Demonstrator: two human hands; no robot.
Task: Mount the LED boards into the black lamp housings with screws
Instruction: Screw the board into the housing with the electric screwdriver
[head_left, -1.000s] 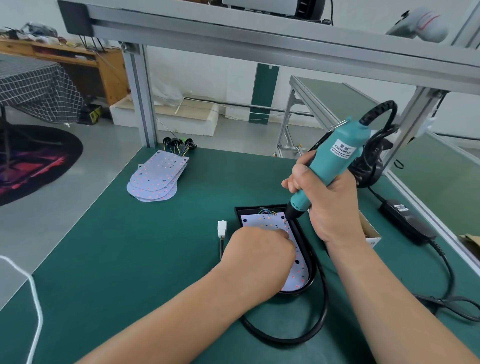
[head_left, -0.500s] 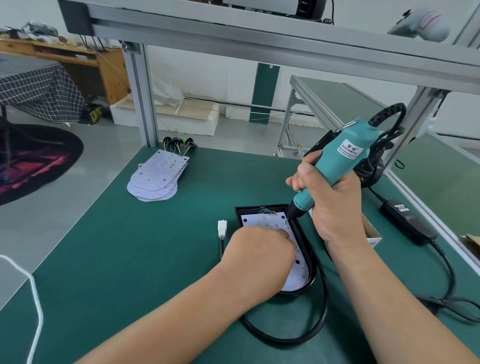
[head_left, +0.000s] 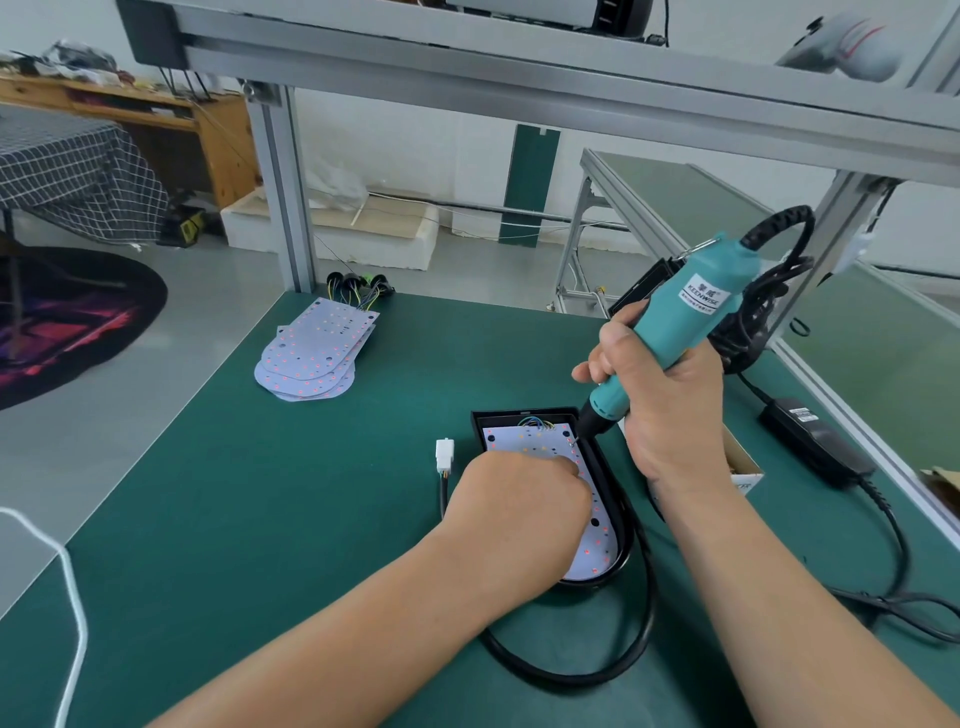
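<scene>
Spare boards (head_left: 311, 353) lying stacked far left on mat. I'm seeing left hand (head_left: 514, 514) resting knuckles-up on LED board (head_left: 530, 441) inside black lamp housing (head_left: 524, 414), fingers curling under, can't tell if holding anything. Right hand (head_left: 670, 410) wrapping around tilted screwdriver (head_left: 680, 322), tip sitting at board's far right corner.

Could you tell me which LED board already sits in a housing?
The board under the left hand, in the black housing; the others lie stacked far left.
</scene>
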